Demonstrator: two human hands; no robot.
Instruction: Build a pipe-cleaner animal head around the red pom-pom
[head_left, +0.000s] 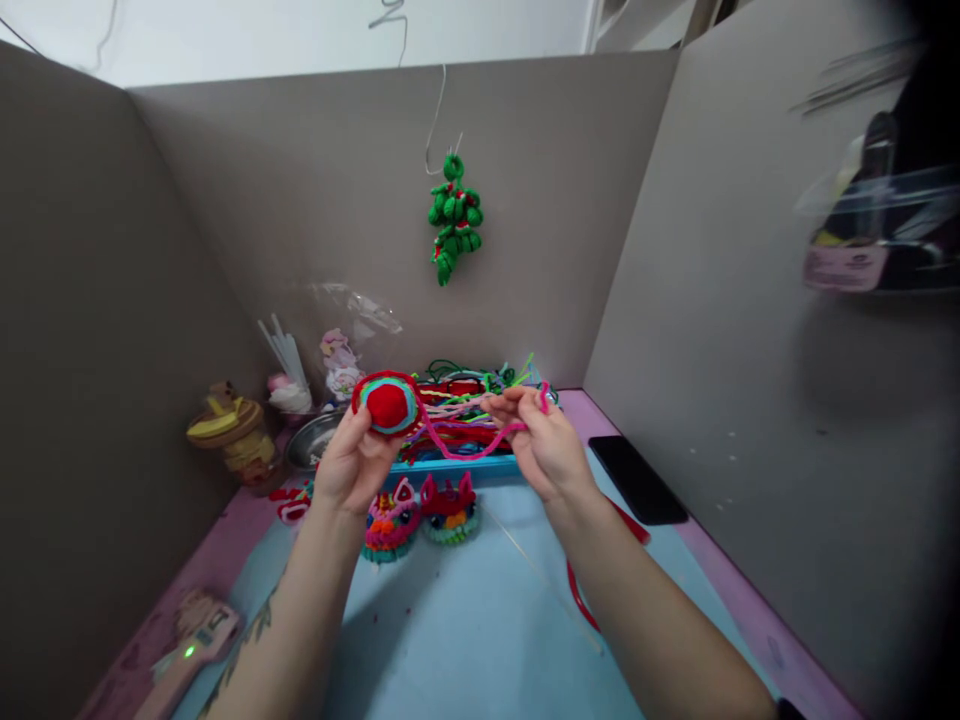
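My left hand (354, 462) grips a round piece (388, 405) of fuzzy stems or yarn, with a domed red middle, a turquoise ring and a red outer edge. From its right side a pink fuzzy strand (469, 455) sags across to my right hand (546, 440), whose fingers are pinched on it. The strand's far end sticks up past those fingers. Below, on the blue mat, stand two small colourful animal heads, one pink and orange (390, 522), one red and green (450, 512).
A blue tray (450, 468) of many-coloured fuzzy stems lies behind my hands. At left are a metal bowl (304, 442) and a lidded cup (240, 445). A black phone (637, 480) lies right. Green decorations (454, 215) hang on the grey partition.
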